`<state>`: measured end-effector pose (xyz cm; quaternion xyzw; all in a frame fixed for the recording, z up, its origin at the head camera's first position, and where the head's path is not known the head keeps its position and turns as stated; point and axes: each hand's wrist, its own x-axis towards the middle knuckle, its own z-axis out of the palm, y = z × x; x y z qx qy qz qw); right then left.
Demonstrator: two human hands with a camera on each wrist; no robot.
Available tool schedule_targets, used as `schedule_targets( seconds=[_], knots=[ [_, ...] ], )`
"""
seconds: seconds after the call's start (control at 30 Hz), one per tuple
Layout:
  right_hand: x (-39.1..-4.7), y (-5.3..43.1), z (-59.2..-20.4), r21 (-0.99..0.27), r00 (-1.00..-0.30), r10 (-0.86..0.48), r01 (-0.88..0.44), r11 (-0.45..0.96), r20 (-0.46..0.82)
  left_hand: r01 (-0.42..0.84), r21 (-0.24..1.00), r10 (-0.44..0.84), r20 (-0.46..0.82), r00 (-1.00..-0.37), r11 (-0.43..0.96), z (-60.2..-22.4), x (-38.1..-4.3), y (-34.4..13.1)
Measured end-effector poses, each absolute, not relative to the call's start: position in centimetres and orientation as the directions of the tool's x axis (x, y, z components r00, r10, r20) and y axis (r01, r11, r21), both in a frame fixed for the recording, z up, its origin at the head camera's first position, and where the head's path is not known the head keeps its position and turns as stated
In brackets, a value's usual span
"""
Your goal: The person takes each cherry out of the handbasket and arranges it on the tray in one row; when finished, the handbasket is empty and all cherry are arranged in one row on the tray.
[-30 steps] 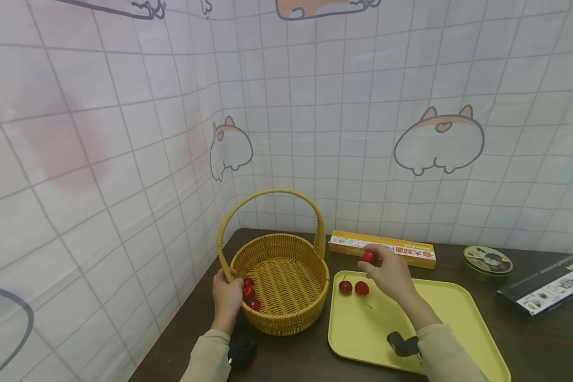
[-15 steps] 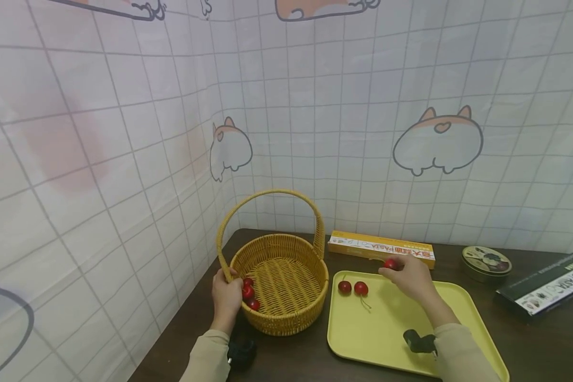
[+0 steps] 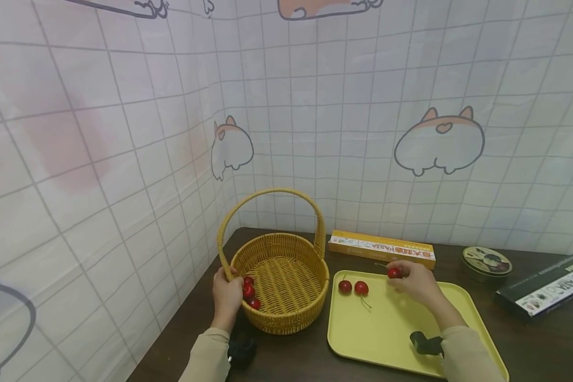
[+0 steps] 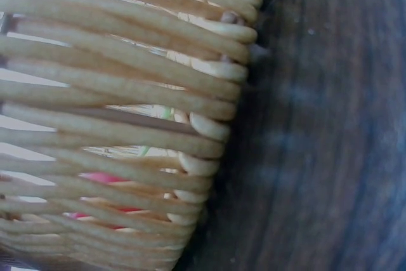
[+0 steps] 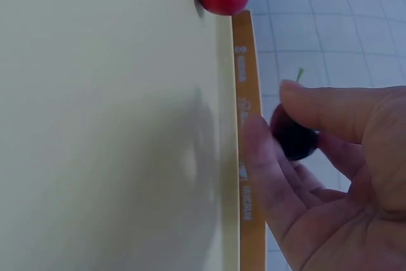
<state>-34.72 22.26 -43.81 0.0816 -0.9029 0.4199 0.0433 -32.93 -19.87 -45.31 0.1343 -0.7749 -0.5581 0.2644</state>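
Note:
My left hand (image 3: 227,297) grips the near-left rim of the yellow wicker basket (image 3: 286,323), at the foot of its tall handle. Several red cherries lie inside against the left wall, among them one cherry (image 3: 249,291) beside my fingers. In the left wrist view the basket's woven side (image 4: 127,87) fills the left half, with bits of red showing through the gaps. Over the back part of the yellow tray (image 3: 363,334), my right hand (image 3: 417,284) pinches a stemmed cherry (image 5: 295,134) between thumb and fingers. Two more cherries, a darker one (image 3: 345,287) and a brighter one (image 3: 361,288), rest on the tray's back-left corner.
An orange pasta box (image 3: 382,248) lies behind the tray, against the wall cloth. To the right are a round tin (image 3: 487,262) and a dark pasta box (image 3: 546,284). Everything stands on a dark wooden table (image 3: 286,361); white gridded cloth hangs behind and at left.
My right hand has moved right and a little nearer with the cherry, whose stem now points left. My left hand and the basket have stayed in place.

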Motion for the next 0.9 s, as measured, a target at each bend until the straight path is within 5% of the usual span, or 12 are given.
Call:
schedule_targets(
  seconds=[0.9],
  knots=[
    [-34.1,20.8,-45.2,-0.730,-0.959,-0.272,-0.241,0.639,0.079,0.119,0.936,-0.524,0.287,-0.802,0.330,-45.1,-32.7,-19.6]
  ],
)
